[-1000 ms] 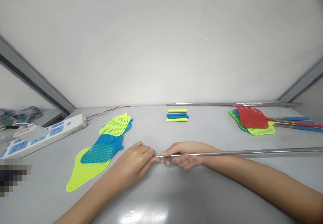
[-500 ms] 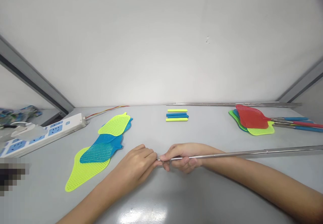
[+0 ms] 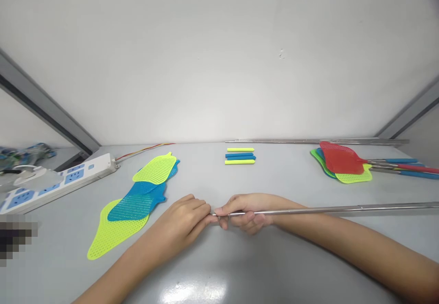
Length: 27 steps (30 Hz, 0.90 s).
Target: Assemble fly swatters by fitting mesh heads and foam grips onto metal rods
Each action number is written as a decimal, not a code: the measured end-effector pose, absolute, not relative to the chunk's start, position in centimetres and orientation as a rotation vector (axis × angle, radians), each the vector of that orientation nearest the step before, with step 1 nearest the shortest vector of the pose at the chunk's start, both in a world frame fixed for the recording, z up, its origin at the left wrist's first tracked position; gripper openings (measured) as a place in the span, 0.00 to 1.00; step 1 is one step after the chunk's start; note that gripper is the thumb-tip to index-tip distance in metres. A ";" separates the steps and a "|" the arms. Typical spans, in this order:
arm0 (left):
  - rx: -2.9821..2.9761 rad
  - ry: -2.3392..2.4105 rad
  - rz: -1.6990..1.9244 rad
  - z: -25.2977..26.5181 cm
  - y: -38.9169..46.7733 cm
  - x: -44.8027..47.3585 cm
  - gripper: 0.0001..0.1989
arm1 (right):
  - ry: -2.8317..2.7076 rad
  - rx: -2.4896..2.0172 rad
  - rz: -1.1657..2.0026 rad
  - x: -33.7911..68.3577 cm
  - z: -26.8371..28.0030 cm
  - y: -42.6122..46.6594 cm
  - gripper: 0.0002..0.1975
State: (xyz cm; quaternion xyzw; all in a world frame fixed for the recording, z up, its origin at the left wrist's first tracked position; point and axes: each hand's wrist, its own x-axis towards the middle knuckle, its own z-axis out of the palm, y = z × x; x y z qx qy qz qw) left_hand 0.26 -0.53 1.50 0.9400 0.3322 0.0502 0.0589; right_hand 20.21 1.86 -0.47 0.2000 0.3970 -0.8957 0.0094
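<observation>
Rod of slim, silvery, polished metal (image 3: pixel 322 210), stepped in sections like a telescoping tube, lies across both hands above the grey tabletop (image 3: pixel 281 267), its thicker end running out of view toward three o'clock. The left hand (image 3: pixel 190 217) pinches the narrow end between thumb and curled fingers, hiding the tip; the right hand (image 3: pixel 245 213), just beside it, presses with the thumb while its fingers fold beneath the shaft. The rod looks light for its length and stiff, though the thin end could probably bend under sideways force. Its smooth finish may slip, and the sections might slide, so a firm pinch close to the end seems the best hold, the other hand steadying the neighbouring section. From the hands, lime-yellow and blue perforated plastic paddles (image 3: pixel 137 201) lie toward ten o'clock, slender lime-yellow and blue tubes (image 3: pixel 240 156) between twelve and one.
</observation>
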 end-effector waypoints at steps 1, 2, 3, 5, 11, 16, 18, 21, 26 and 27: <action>2.825 1.019 0.129 1.5 -0.5 0.2 0.15 | 1.234 0.626 -2.805 20.2 -0.4 1.9 0.12; 2.806 1.030 0.110 1.6 -0.4 0.1 0.15 | 1.227 0.629 -2.815 20.2 -0.4 1.9 0.11; 2.789 1.041 0.095 1.6 -0.4 0.1 0.15 | 1.219 0.629 -2.824 20.2 -0.4 1.9 0.11; 2.764 1.051 0.081 1.7 -0.3 0.1 0.15 | 1.199 0.632 -2.845 20.2 -0.4 1.9 0.11; 2.727 1.073 0.109 2.2 -0.3 0.2 0.16 | 1.105 0.586 -2.888 20.3 -0.7 2.0 0.11; 2.682 1.092 0.090 2.4 -0.3 0.2 0.16 | 1.068 0.565 -2.906 20.3 -1.0 2.2 0.11; 2.673 1.107 0.067 2.4 -0.3 0.2 0.16 | 1.062 0.562 -2.914 20.3 -0.9 2.2 0.11; 2.662 1.133 0.051 2.4 -0.2 0.2 0.16 | 1.058 0.572 -2.924 20.3 -0.9 2.2 0.11; 2.651 1.187 0.050 2.3 -0.1 0.0 0.16 | 1.030 0.525 -2.943 20.3 -1.2 2.4 0.11; 2.650 1.195 0.048 2.3 0.0 0.0 0.16 | 1.025 0.521 -2.945 20.3 -1.3 2.4 0.11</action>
